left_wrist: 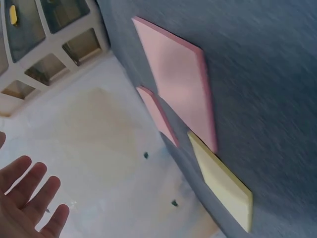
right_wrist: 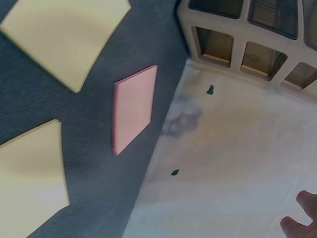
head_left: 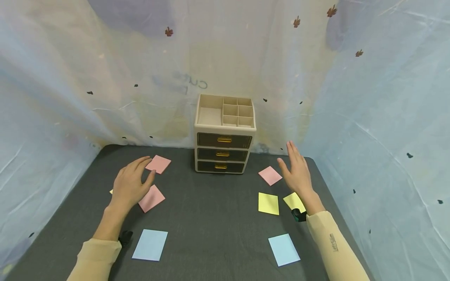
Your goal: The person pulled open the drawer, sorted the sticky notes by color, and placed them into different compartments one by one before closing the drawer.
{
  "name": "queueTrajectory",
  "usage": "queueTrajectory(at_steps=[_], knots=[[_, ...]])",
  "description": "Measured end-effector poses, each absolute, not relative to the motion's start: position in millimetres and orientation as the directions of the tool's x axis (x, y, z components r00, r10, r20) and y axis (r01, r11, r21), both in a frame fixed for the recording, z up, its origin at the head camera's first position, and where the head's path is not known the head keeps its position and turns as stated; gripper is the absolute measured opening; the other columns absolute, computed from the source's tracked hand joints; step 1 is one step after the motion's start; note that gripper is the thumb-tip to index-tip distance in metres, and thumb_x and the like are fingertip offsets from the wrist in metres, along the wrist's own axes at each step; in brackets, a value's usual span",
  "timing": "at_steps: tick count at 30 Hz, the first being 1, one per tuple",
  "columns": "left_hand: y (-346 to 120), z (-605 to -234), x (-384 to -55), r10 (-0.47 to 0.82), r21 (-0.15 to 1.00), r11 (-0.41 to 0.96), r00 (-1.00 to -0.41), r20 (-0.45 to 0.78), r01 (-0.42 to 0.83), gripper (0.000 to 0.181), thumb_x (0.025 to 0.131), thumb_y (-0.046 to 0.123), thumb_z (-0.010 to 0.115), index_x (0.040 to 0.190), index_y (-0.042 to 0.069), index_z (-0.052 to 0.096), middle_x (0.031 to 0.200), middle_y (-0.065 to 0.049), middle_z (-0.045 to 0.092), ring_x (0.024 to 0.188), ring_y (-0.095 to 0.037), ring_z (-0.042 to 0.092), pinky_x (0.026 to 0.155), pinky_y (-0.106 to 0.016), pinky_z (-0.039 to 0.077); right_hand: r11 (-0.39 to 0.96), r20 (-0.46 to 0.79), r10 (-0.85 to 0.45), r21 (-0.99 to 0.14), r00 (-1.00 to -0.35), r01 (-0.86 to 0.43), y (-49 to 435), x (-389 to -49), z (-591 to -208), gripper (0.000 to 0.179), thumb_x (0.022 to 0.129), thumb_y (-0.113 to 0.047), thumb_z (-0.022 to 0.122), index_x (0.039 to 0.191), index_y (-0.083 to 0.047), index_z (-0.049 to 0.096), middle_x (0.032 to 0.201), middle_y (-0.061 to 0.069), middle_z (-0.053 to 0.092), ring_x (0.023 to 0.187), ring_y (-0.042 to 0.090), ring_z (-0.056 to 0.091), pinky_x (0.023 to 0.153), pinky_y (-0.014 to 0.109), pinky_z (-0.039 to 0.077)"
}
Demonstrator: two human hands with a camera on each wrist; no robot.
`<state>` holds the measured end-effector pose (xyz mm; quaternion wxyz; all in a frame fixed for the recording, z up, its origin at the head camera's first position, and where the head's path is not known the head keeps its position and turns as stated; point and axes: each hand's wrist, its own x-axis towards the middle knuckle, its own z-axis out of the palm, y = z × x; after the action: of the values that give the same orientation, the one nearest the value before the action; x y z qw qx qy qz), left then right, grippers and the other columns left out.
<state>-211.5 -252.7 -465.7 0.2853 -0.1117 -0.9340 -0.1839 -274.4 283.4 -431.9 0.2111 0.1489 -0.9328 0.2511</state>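
Over dark-grey worktop [head_left: 211, 226]: left hand [head_left: 131, 182] spread, near square pink paper pads [head_left: 152, 199].
Right side: right hand [head_left: 297, 174], thumb apart, near square yellow pads [head_left: 268, 203].

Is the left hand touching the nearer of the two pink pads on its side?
Apart. The left wrist view shows pale backdrop and dark tabletop between the left hand and the nearer pink pad; no finger overlaps the pad.
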Motion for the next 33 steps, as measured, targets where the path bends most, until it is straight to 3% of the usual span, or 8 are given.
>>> queueTrajectory(at_steps=[12, 23, 27, 33], knots=[[-211.3, -456.7, -229.0, 0.090, 0.362, 0.842, -0.765, 0.637, 0.400, 0.040, 0.098, 0.021, 0.069, 0.133, 0.002, 0.065, 0.133, -0.019, 0.065, 0.119, -0.042, 0.062, 0.092, -0.064, 0.051, 0.788, 0.551, -0.192, -0.407, -0.812, -0.462, 260.1, -294.0, -410.2, 0.074, 0.109, -0.049, 0.047, 0.167, -0.010, 0.022, 0.173, 0.012, 0.020, 0.157, 0.037, 0.024, 0.122, 0.066, 0.022], [-167.0, -446.8, -247.1, 0.113, 0.382, 0.784, -0.717, 0.688, 0.490, 0.038, 0.100, 0.022, 0.068, 0.132, 0.002, 0.067, 0.128, -0.018, 0.067, 0.114, -0.041, 0.064, 0.092, -0.059, 0.052, 0.743, 0.578, -0.215, -0.426, -0.787, -0.516, 237.9, -313.2, -391.1, 0.071, 0.110, -0.044, 0.048, 0.167, -0.012, 0.021, 0.174, 0.008, 0.019, 0.158, 0.031, 0.022, 0.125, 0.059, 0.022], [-150.9, -443.5, -253.1, 0.101, 0.418, 0.755, -0.719, 0.687, 0.505, 0.037, 0.100, 0.022, 0.066, 0.131, 0.001, 0.067, 0.127, -0.018, 0.068, 0.112, -0.042, 0.065, 0.088, -0.060, 0.052, 0.726, 0.604, -0.243, -0.405, -0.759, -0.555, 231.9, -321.4, -385.4, 0.071, 0.109, -0.044, 0.049, 0.167, -0.010, 0.023, 0.172, 0.010, 0.022, 0.158, 0.031, 0.023, 0.125, 0.057, 0.023], [-129.4, -444.1, -262.6, 0.093, 0.488, 0.709, -0.753, 0.652, 0.509, 0.038, 0.103, 0.025, 0.063, 0.135, 0.004, 0.065, 0.131, -0.017, 0.066, 0.119, -0.040, 0.063, 0.094, -0.060, 0.052, 0.724, 0.593, -0.282, -0.384, -0.754, -0.572, 223.8, -329.4, -374.5, 0.069, 0.109, -0.037, 0.051, 0.167, -0.010, 0.023, 0.173, 0.010, 0.021, 0.158, 0.030, 0.024, 0.127, 0.054, 0.022]])
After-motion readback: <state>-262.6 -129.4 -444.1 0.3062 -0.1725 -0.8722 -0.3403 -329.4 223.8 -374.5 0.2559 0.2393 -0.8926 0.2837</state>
